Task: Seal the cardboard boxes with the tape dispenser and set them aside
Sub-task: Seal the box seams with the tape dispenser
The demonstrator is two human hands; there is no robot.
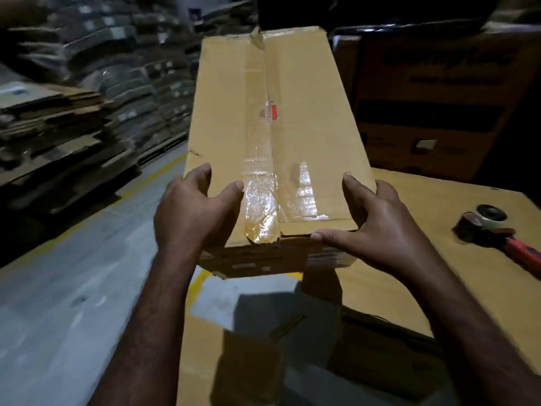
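Note:
A long brown cardboard box point(307, 112) is held up in the air in front of me, its top flaps closed and covered along the centre seam by clear shiny tape. My left hand point(193, 212) grips its near left corner, thumb on top. My right hand point(377, 224) grips the near right corner, thumb along the front edge. The tape dispenser point(491, 227), with a red handle and a roll of clear tape, lies on a large cardboard surface point(439, 273) to the right, apart from both hands.
Stacks of flattened cardboard point(52, 136) sit on pallets at the left. Wrapped stacked goods point(131, 68) fill the back left. Large printed boxes point(439, 98) stand behind at the right. A grey floor with yellow lines point(73, 273) runs along the left.

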